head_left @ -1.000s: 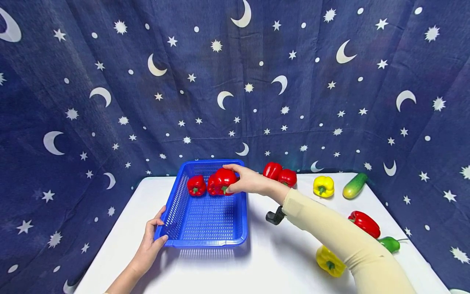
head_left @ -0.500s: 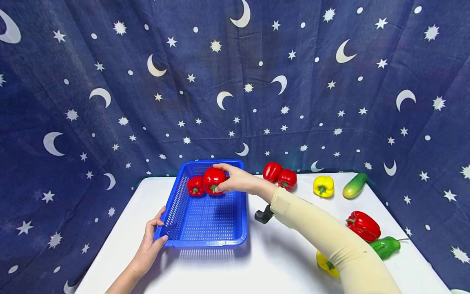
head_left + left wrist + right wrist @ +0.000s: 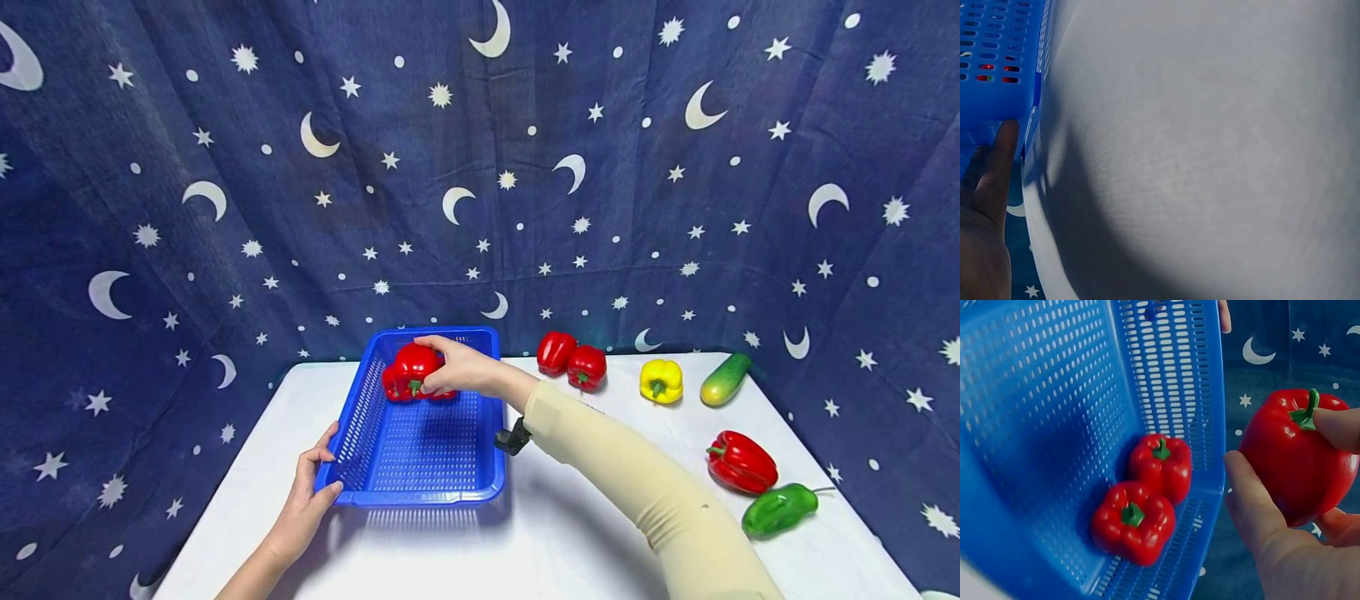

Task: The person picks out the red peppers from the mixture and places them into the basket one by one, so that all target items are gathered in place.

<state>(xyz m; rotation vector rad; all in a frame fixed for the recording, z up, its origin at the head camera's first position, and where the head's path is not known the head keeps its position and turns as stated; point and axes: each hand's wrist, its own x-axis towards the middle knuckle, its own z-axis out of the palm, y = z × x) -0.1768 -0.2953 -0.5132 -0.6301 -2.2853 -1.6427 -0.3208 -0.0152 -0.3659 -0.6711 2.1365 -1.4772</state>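
My right hand [image 3: 467, 368] holds a red bell pepper [image 3: 415, 365] above the far part of a blue plastic basket [image 3: 420, 497]. In the right wrist view, thumb and fingers grip that pepper [image 3: 1300, 465] around its sides, the thumb beside the green stem. Two other red bell peppers [image 3: 1160, 465] lie side by side in the basket; from the head they are partly hidden behind the held one. At the basket's near left corner, my left hand [image 3: 303, 504] grips the rim. Its fingers [image 3: 999, 169] show against the basket in the left wrist view.
Right of the basket, two red bell peppers [image 3: 572, 360] touch on the white table [image 3: 600, 467]. Farther right are a yellow bell pepper [image 3: 662, 381], a green-and-yellow cucumber [image 3: 725, 380], a red bell pepper [image 3: 742, 462] and a long green pepper [image 3: 780, 509]. A starry curtain [image 3: 480, 167] hangs behind.
My right hand has carried the red bell pepper leftward over the basket. The sleeve now covers the yellow bell pepper near the front and uncovers the green pepper. My left hand stays put.
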